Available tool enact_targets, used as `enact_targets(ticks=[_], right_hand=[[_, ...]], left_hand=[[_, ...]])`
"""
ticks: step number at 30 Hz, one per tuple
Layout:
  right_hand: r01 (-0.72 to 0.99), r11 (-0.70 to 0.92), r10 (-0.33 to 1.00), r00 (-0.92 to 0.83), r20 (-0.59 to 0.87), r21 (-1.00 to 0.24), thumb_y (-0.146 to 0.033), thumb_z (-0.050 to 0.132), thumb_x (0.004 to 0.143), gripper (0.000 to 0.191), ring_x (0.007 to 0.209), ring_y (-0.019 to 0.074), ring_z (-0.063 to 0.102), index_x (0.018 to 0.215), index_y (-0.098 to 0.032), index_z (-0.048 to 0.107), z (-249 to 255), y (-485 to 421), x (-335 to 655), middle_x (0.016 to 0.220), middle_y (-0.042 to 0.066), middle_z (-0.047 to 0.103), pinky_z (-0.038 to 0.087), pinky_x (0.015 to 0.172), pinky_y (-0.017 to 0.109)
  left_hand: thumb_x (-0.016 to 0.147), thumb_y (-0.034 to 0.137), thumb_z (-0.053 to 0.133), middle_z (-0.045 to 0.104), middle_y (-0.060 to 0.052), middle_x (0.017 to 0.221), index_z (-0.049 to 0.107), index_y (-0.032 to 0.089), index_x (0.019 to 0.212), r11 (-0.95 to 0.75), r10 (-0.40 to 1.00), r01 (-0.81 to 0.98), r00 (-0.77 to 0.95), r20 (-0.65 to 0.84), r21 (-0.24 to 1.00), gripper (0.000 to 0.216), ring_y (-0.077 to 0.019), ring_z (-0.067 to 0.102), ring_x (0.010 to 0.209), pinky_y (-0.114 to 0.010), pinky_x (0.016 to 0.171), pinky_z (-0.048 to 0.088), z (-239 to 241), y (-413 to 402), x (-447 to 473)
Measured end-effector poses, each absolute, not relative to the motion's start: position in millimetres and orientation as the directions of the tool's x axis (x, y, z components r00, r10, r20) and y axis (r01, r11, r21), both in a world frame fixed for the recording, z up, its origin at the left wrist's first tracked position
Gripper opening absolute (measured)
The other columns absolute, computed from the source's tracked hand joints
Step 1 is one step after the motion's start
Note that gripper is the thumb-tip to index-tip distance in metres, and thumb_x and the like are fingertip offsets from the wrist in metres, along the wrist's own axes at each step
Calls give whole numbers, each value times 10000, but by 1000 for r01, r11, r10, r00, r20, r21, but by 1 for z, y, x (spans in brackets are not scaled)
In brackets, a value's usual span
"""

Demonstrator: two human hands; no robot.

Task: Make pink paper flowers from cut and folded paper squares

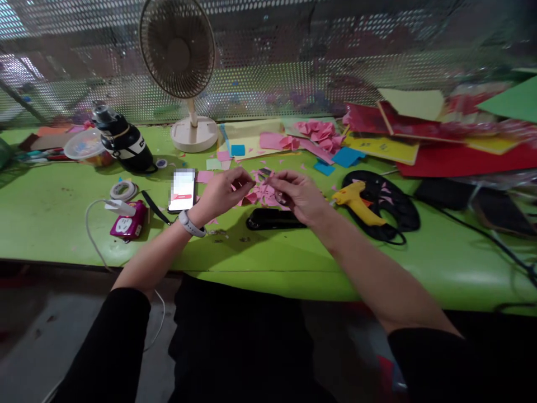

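My left hand (229, 190) is closed in a pinch above cut pink paper pieces (265, 195), a pale band on its wrist. Facing it, my right hand (298, 195) has thumb and forefinger pressed together, with something small and dark showing under the fingers. What either hand holds is too small to make out. Below the right hand lies a long black object (274, 219), partly covered by it. Left of my left hand is a phone (182, 190) with a lit screen. A yellow glue gun (358, 202) rests on a black curved pad (405, 207) to the right.
A fan (193, 134) stands at the back, with a black bottle (126, 140) to its left. A purple power adapter (128, 224) with a white cable, a tape roll (123, 191) and crumpled pink paper (321, 134) are on the green table (235, 254). Red card sheets (457, 159) are piled right.
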State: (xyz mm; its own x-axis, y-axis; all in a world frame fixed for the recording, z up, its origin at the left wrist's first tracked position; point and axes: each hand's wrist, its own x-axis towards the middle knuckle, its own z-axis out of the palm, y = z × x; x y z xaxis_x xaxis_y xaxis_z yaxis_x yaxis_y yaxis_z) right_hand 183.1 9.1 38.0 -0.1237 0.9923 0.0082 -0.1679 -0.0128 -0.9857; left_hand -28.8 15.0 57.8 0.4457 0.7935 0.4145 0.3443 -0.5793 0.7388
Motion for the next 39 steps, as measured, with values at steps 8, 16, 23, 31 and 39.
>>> enact_targets(ticks=[8,16,23,31,39], right_hand=[[-261,89,996,8,90,-961,-469,948,669,355,577,107,569,779,-246,695,27,1,172,730,-30,688,491,545,272],[-219,140,989,70,127,-966,-406,913,699,270,477,82,422,778,-248,708,21,-1,170,629,-53,607,351,459,259],[38,244,941,233,246,-969,-497,782,784,271,463,131,417,787,-277,623,41,28,215,547,-50,483,340,468,303],[803,210,971,-237,24,-558,-370,754,836,154,795,243,694,848,-217,758,59,34,261,860,68,773,494,703,372],[896,355,905,-401,-142,-267,-278,666,929,153,944,235,674,1005,-221,785,43,35,219,1105,76,746,438,714,325]], left_hand=[[950,415,705,786,-103,967,755,113,1057,-308,862,114,453,226,945,324,-121,707,803,-238,704,548,48,-5,-5],[962,272,691,783,-82,920,747,106,1040,-114,915,55,395,83,992,192,-109,744,780,-229,703,602,48,2,-7],[980,210,671,806,-99,1015,754,114,1117,-55,936,4,349,50,998,187,-127,782,845,-230,727,638,57,7,-14],[985,188,658,807,-93,1035,761,120,1119,-74,956,23,287,64,997,182,-138,781,924,-238,766,652,53,17,-19],[952,229,706,801,-92,1006,769,123,1105,-33,943,15,331,27,999,197,-145,781,905,-260,772,650,42,22,-21]])
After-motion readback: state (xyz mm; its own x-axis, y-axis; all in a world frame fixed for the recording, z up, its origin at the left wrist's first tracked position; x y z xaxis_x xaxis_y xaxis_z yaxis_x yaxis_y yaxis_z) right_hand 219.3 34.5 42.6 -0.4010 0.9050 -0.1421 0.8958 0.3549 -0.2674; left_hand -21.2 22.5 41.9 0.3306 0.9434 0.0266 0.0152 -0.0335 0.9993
